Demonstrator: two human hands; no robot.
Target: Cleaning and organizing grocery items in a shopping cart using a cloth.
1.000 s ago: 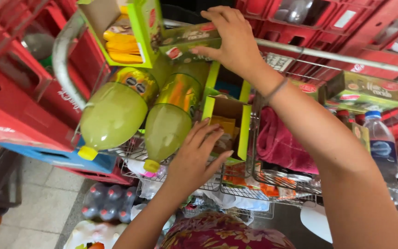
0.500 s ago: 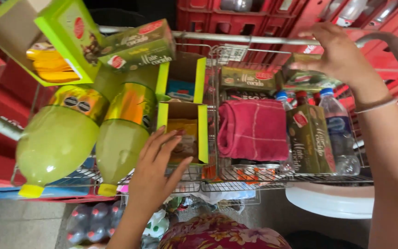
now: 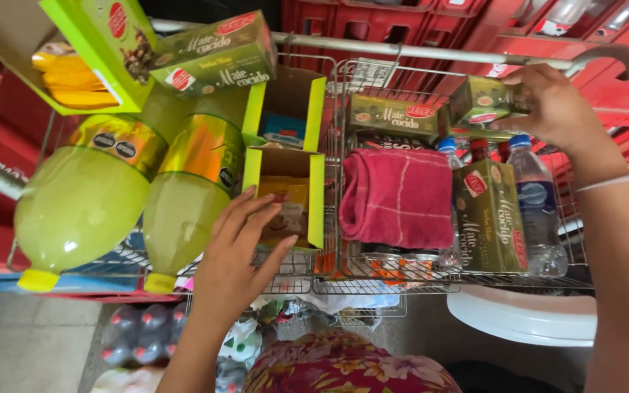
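I log: right hand (image 3: 558, 109) gripping a light, crushable green tea carton (image 3: 485, 102) by its end; left hand (image 3: 238, 255) spread flat, holding nothing.

— What does the right hand (image 3: 558, 109) hold?

— A small green tea box (image 3: 483, 102) with a red oval mark. It is tilted, up at the far right corner of the wire cart, just above other boxes of the same kind.

— And the left hand (image 3: 238, 255)?

— It lies with spread fingers on an open yellow-green carton (image 3: 285, 191). The carton stands in the middle of the cart, its flaps up, with a yellowish packet inside. A second open carton is just behind it.
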